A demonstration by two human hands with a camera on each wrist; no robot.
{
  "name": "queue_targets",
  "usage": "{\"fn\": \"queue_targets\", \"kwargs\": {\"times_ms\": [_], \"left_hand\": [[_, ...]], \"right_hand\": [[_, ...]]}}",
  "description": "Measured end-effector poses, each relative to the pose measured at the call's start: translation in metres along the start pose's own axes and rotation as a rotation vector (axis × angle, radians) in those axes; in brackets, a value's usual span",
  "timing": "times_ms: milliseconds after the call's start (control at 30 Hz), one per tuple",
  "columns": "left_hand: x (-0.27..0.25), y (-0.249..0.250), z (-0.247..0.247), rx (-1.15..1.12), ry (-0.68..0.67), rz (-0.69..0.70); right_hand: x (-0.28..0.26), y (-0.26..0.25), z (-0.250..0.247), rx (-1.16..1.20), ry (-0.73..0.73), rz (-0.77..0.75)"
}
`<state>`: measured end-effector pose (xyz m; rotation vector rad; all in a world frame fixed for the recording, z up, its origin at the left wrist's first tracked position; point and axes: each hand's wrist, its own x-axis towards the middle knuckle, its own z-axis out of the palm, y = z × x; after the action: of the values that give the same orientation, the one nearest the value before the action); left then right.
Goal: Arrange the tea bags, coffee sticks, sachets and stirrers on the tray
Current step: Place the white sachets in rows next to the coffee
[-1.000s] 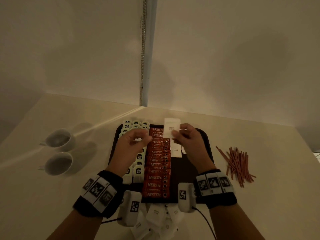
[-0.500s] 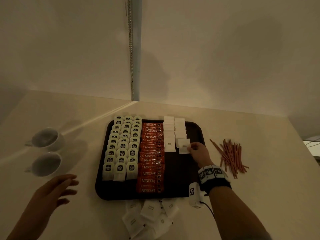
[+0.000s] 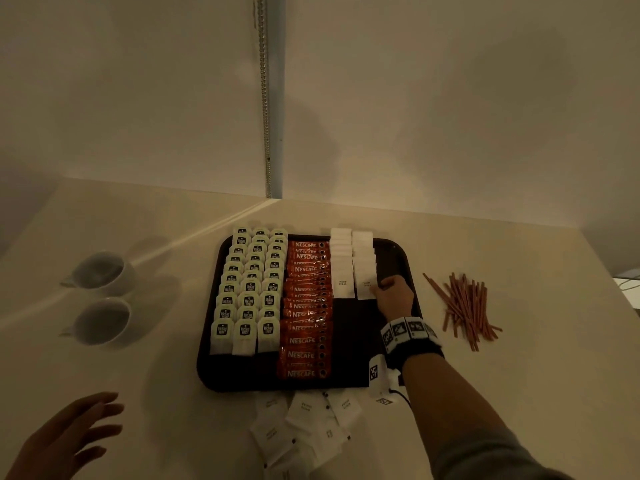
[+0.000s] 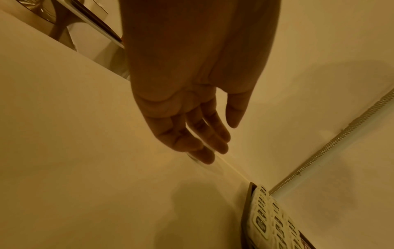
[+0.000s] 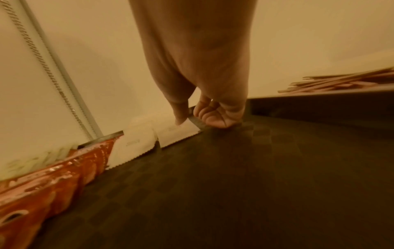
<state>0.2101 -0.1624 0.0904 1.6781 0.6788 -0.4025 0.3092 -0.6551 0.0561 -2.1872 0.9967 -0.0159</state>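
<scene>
Sachet [image 3: 366, 289] under right hand [image 3: 394, 299] fingers

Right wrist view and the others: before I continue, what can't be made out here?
- Right hand fingers on the front sugar sachet: grip blurred in the right wrist view, covered by the hand in the head view.
- Loose sachets: bottom edge crops the pile.
- Tea bags: labels too small.

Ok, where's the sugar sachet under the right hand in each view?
Head: sugar sachet right of centre, front of the right white row, at the right hand.
Left wrist: not in view.
Right wrist: centre, under the thumb.
Shared landmark: orange coffee sticks.
</scene>
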Motion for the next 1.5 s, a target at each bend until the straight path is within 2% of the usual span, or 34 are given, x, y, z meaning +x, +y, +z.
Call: {"fn": "queue_targets", "kwargs": {"times_ms": [67,133,200,300,367,433,533,600,733,933,1133,1300,1500], "left_hand": [[-0.004,-0.003,-0.004,0.001,0.014,0.007],[-0.010,-0.009,-0.010,-0.012,0.006,0.007],[-0.016,-0.016,-0.017,-0.025,0.009,0.011],[-0.026,-0.027,-0.024,-0.025,0.005,0.012],[-0.031,-0.034,-0.028,-0.044,-0.014,-0.022],[-0.033,-0.040,-0.032,-0.053,-0.040,-0.050],[-0.036,-0.047,-0.033,-0.045,-0.076,-0.065],[-0.038,-0.050,-0.035,-0.043,-0.084,-0.069],[-0.039,-0.055,-0.044,-0.036,-0.097,-0.016],[-0.036,-0.072,-0.055,-0.045,-0.093,-0.025],[-0.031,-0.077,-0.065,-0.047,-0.136,-0.054],[-0.028,-0.080,-0.070,-0.008,-0.060,-0.017],[-0.027,-0.077,-0.069,-0.019,-0.118,-0.033]], "right_hand": [[-0.010,-0.009,-0.007,0.037,0.006,-0.092],[-0.034,-0.022,-0.015,0.091,-0.092,-0.228],[-0.068,-0.035,-0.025,0.061,-0.318,-0.355],[-0.122,-0.041,-0.043,-0.133,-0.702,-0.499],[-0.152,-0.033,-0.048,-0.307,-0.854,-0.608],[-0.178,-0.019,-0.042,-0.495,-0.906,-0.722],[-0.204,-0.001,-0.020,-0.805,-0.867,-0.956],[-0.211,0.006,-0.007,-0.974,-0.814,-1.058],[-0.218,0.015,0.001,-1.146,-0.721,-1.047],[-0.224,0.034,-0.006,-1.039,-0.684,-0.879],[-0.220,0.030,-0.001,-0.992,-0.682,-0.815],[-0.218,0.028,0.002,-0.989,-0.676,-0.839],[-0.220,0.024,0.009,-1.010,-0.692,-0.926]]}}
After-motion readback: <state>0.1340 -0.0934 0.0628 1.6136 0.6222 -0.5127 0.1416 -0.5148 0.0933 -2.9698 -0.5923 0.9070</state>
